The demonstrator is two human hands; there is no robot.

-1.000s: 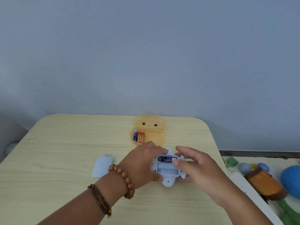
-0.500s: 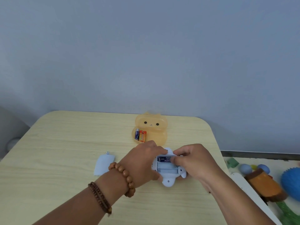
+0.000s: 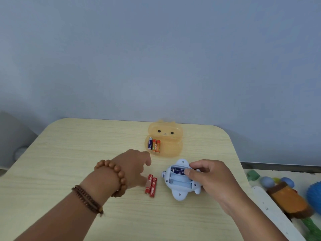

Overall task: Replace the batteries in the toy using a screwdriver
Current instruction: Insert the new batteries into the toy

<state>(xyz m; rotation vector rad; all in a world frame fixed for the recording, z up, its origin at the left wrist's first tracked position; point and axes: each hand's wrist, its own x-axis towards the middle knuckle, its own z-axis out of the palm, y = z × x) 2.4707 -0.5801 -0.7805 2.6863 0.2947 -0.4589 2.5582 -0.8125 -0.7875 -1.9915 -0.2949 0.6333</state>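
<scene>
table [image 3: 69, 162] carries all | orange case [image 3: 171, 150] at far edge, open, three batteries inside | toy [image 3: 178, 184] on its back, compartment open, one blue battery [image 3: 178, 170] in it, right hand [image 3: 208, 178] grasping its side | left hand [image 3: 133, 168] grip released, fingers on two red batteries [image 3: 151, 185] beside toy

Wall [image 3: 156, 58]: plain pale blue-grey, unbroken, evenly lit. Bench [image 3: 69, 153]: light wood-grain top with rounded far corners, set against the wall. Grey shape [image 3: 10, 136]: seen at the left edge, beyond the bench; kind cannot be told. Floor strip [image 3: 286, 188]: seen at lower right, scattered with coloured toys [image 3: 291, 199]; dark skirting [image 3: 278, 166] runs above it.
</scene>
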